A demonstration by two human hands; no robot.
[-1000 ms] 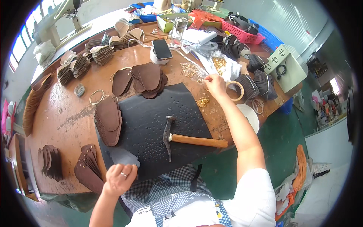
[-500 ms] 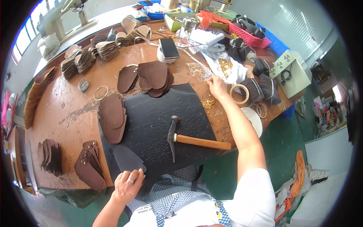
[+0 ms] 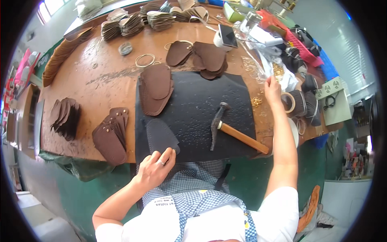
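My left hand (image 3: 156, 168), with a ring on one finger, pinches the near corner of a dark grey leather piece (image 3: 160, 135). That piece lies flat on a black, pitted work mat (image 3: 193, 109). My right hand (image 3: 273, 92) is stretched out to the far right, beside the clear plastic bag (image 3: 254, 69) of small gold fittings. Its fingers are closed together; whatever they may hold is too small to make out. A small heap of gold fittings (image 3: 256, 102) lies just left of it. Between my hands, a hammer (image 3: 242, 137) with a wooden handle rests on the mat.
Brown leather pieces (image 3: 156, 88) overlap the mat's far left corner, with more brown pieces (image 3: 210, 57) behind. Stacked pieces (image 3: 111, 137) with gold studs lie left. A tape roll (image 3: 288, 102) and dark bundles (image 3: 312, 105) stand right. A phone (image 3: 228, 35) sits at the back.
The whole view has shifted, so the table appears farther right and higher. Both hands keep about the same places relative to the leather piece and the plastic bag.
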